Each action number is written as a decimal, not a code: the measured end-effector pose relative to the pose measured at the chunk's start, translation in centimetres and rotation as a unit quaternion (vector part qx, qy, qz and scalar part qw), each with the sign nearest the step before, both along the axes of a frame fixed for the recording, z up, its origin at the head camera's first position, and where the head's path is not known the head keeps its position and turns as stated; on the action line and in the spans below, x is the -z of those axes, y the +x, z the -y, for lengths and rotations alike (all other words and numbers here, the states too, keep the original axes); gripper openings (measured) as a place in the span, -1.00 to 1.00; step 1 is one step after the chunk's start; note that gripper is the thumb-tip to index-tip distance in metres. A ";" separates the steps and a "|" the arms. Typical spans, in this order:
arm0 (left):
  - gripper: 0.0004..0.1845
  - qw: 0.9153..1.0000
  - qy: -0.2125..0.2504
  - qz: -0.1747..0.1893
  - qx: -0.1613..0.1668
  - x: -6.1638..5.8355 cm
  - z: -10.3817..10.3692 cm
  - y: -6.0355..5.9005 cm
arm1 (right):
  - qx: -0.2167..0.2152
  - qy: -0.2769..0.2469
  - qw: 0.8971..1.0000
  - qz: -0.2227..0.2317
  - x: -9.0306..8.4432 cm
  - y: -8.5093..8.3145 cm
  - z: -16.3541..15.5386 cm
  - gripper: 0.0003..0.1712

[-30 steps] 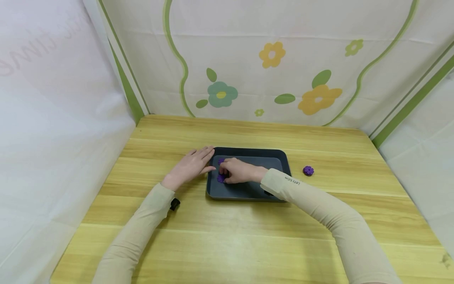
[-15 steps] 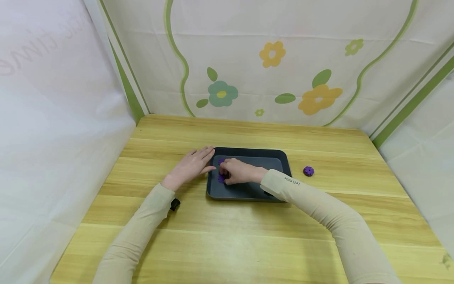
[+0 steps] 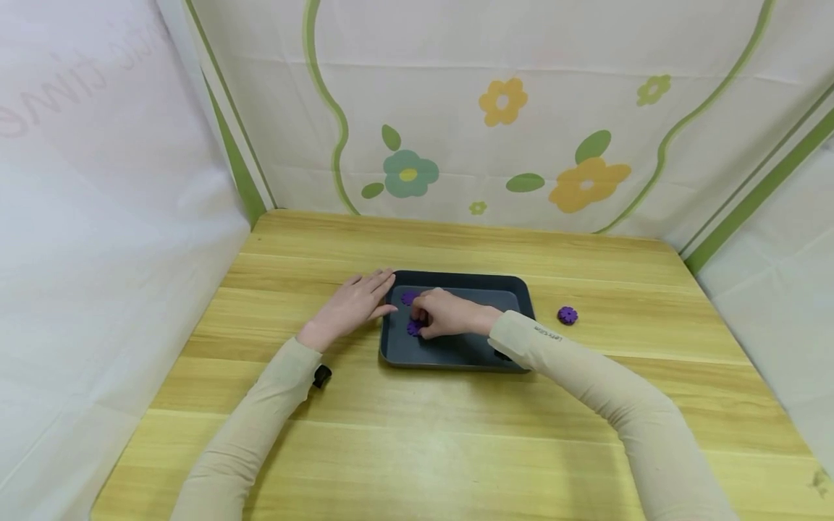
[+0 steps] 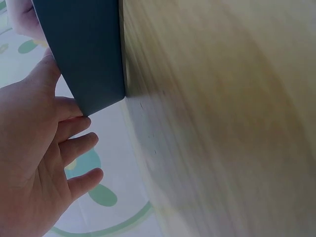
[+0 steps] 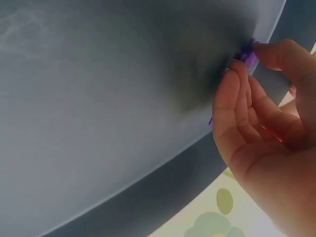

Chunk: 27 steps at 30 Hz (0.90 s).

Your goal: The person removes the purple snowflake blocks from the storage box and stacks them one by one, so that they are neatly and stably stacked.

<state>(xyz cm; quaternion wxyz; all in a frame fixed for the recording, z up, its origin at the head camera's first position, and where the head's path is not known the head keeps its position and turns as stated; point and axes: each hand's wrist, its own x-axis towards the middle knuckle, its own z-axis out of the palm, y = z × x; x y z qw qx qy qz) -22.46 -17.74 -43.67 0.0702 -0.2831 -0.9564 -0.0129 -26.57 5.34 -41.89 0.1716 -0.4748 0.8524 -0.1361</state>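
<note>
A dark rectangular tray (image 3: 485, 297) lies on the wooden table. My right hand (image 3: 449, 314) reaches inside its left part and pinches a purple flower-shaped piece (image 3: 413, 328) between thumb and fingertips, low over the tray floor. The right wrist view shows the same purple piece (image 5: 251, 58) at the fingertips, mostly hidden by them. Just beyond, a second purple flower-shaped piece (image 3: 409, 297) lies in the tray's far left corner area. With fingers extended, my left hand (image 3: 352, 304) touches the tray's left side; in the left wrist view the fingers meet the tray's outer wall (image 4: 84, 49).
Right of the tray, another purple flower-shaped piece (image 3: 567, 315) sits on the table (image 3: 417, 449). White curtains (image 3: 449, 43) with printed flowers stand at the back and both sides. A small black object (image 3: 322, 375) shows at the left wrist.
My right hand has shifted slightly right with the pinched purple flower-shaped piece, uncovering more of the far piece. The left hand stays in place.
</note>
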 end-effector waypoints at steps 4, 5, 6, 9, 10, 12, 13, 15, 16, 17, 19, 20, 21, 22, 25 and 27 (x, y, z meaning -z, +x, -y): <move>-0.28 1.000 -0.001 -0.005 0.001 0.1 0.0 0.0 | 0.011 -0.010 1.000 -0.004 -0.3 -0.2 -1.0 -0.72; -0.28 1.000 0.000 -0.004 0.000 0.2 0.0 0.0 | 0.015 -0.012 1.000 -0.005 -0.4 -0.2 -1.4 -0.72; -0.28 1.000 0.001 -0.003 0.000 0.2 0.0 0.0 | 0.019 -0.017 1.000 -0.006 -0.5 -0.3 -1.7 -0.73; -0.28 1.000 0.002 -0.001 -0.002 0.1 -0.1 0.0 | 0.035 -0.026 0.999 -0.004 -1.0 -0.3 -2.9 -0.73; -0.28 1.000 0.003 -0.001 -0.002 0.1 -0.1 0.0 | 0.041 -0.029 0.999 -0.003 -1.2 -0.3 -3.3 -0.73; -0.28 1.000 0.003 -0.007 0.000 0.2 -0.1 0.0 | 0.052 -0.036 0.998 -0.001 -1.5 -0.3 -4.2 -0.73; -0.28 1.000 0.003 -0.011 0.002 0.2 -0.1 0.0 | 0.058 -0.040 0.998 0.000 -1.7 -0.4 -4.7 -0.73; -0.28 1.000 0.004 -0.018 0.005 0.2 -0.1 0.0 | 0.072 -0.045 0.996 -0.001 -1.9 -0.5 -5.5 -0.74; -0.28 1.000 0.005 -0.019 0.005 0.2 -0.1 0.0 | 0.078 -0.049 0.996 0.000 -2.1 -0.5 -5.9 -0.74; -0.28 1.000 0.005 -0.019 0.005 0.2 -0.1 0.0 | 0.083 -0.053 0.995 0.000 -2.2 -0.5 -6.3 -0.74; -0.28 1.000 0.002 -0.018 0.004 0.1 -0.1 0.1 | 0.095 -0.059 0.994 0.001 -2.5 -0.5 -7.0 -0.74; -0.28 1.000 0.000 -0.016 0.003 0.1 -0.1 0.1 | 0.100 -0.062 0.993 0.002 -2.7 -0.4 -7.4 -0.74; -0.28 1.000 -0.002 -0.013 0.002 0.0 -0.1 0.1 | 0.104 -0.064 0.993 0.000 -2.8 -0.4 -7.7 -0.74; -0.28 1.000 -0.003 -0.010 0.001 0.0 -0.1 0.2 | 0.107 -0.067 0.992 -0.001 -3.0 -0.3 -8.0 -0.74; -0.28 1.000 -0.008 -0.001 -0.001 0.0 -0.2 0.2 | 0.118 -0.070 0.991 -0.008 -3.2 -0.2 -9.0 -0.75; -0.28 1.000 -0.008 0.003 -0.001 0.0 -0.2 0.2 | 0.126 -0.069 0.990 -0.012 -3.3 -0.2 -9.7 -0.76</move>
